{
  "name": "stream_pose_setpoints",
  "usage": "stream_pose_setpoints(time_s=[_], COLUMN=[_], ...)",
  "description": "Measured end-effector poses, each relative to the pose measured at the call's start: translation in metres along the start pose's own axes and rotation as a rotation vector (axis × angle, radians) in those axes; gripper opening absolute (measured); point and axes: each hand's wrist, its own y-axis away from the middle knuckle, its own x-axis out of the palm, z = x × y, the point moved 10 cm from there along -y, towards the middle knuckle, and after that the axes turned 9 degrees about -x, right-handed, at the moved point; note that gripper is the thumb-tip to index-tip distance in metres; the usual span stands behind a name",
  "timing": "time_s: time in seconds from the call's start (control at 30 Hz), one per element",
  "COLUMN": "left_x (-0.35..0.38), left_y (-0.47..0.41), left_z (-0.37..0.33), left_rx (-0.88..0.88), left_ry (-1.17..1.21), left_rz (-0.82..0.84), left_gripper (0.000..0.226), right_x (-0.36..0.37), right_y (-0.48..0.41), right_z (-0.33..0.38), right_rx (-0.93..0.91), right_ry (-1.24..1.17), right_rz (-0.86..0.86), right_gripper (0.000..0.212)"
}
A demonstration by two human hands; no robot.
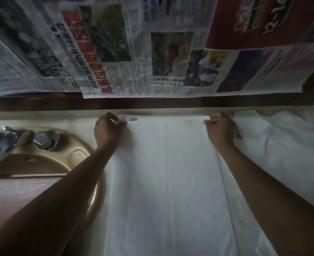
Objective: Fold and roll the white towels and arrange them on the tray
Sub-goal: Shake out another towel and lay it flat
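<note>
Now at risk: the white towel (167, 172) overlaps the rim of the sink (92, 154) along its left long side. I judge that an uneven tug could let that side sag toward the basin, where it might get wet.
Risk of skew: my two hands hold only the far corners. If one pulls harder than the other, the lengthwise folds could slip apart and the roll would come out crooked.
Risk of snagging: a loose heap of white cloth (281, 141) lies just beside the towel's right side, so I could drag it along by mistake.
Towel: spread flat as a long strip, running from the back edge of the counter (41, 120) toward me, with soft creases along its length.
Left hand (108, 130): curled, fingertips (119, 123) pinching the far left corner, next to a small sewn tag (133, 119).
Right hand (220, 129): curled, fingertips (210, 122) pinching the far right corner.
Towel against fingers: both corners sit inside my pinches at the counter's back edge, and the rest lies between my forearms.
Tray: not in view.
Light: dim, so fine detail is hard to tell.
</note>
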Motion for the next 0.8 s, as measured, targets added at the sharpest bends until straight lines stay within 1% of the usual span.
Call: stream_pose_setpoints(time_s=[0.07,0.13,0.17,0.2,0.23,0.27,0.3,0.33,0.4,0.5,0.6,0.67,0.73,0.77,0.8], left_x=[-0.004,0.003,0.015,0.034,0.055,0.075,0.087,0.09,0.081,0.064,0.053,0.05,0.054,0.061,0.07], left_y=[0.012,0.043,0.062,0.08,0.096,0.107,0.109,0.103,0.086,0.062,0.054,0.072,0.11,0.133,0.153], left_z=[-0.002,-0.022,-0.036,-0.045,-0.05,-0.046,-0.039,-0.031,-0.018,-0.003,0.007,0.001,-0.014,-0.019,-0.02], left_rx=[0.095,0.302,0.426,0.536,0.616,0.655,0.658,0.641,0.59,0.516,0.474,0.509,0.586,0.625,0.65], left_ry=[-0.013,-0.05,-0.071,-0.114,-0.188,-0.283,-0.37,-0.417,-0.431,-0.454,-0.473,-0.478,-0.428,-0.407,-0.406], left_rz=[-0.076,-0.093,-0.043,0.047,0.153,0.239,0.274,0.271,0.227,0.191,0.191,0.193,0.212,0.25,0.295], left_gripper=[0.03,0.031,0.032,0.036,0.044,0.053,0.059,0.063,0.065,0.067,0.07,0.071,0.069,0.068,0.067], right_x=[-0.003,0.002,0.012,0.028,0.046,0.065,0.078,0.083,0.076,0.056,0.044,0.036,0.035,0.041,0.052], right_y=[0.008,0.03,0.044,0.06,0.075,0.089,0.097,0.098,0.084,0.056,0.045,0.057,0.086,0.107,0.128], right_z=[0.001,0.021,0.038,0.055,0.07,0.078,0.08,0.077,0.06,0.027,0.012,0.022,0.047,0.06,0.071], right_rx=[-0.022,-0.133,-0.232,-0.334,-0.426,-0.499,-0.548,-0.576,-0.586,-0.517,-0.449,-0.445,-0.486,-0.518,-0.556], right_ry=[-0.045,-0.053,-0.059,-0.043,0.017,0.105,0.192,0.248,0.312,0.398,0.391,0.36,0.311,0.289,0.282], right_rz=[-0.091,-0.131,-0.113,-0.059,0.019,0.1,0.156,0.184,0.176,0.175,0.206,0.169,0.107,0.106,0.14], right_gripper=[0.022,0.034,0.039,0.042,0.045,0.047,0.049,0.051,0.053,0.055,0.062,0.063,0.06,0.059,0.058])
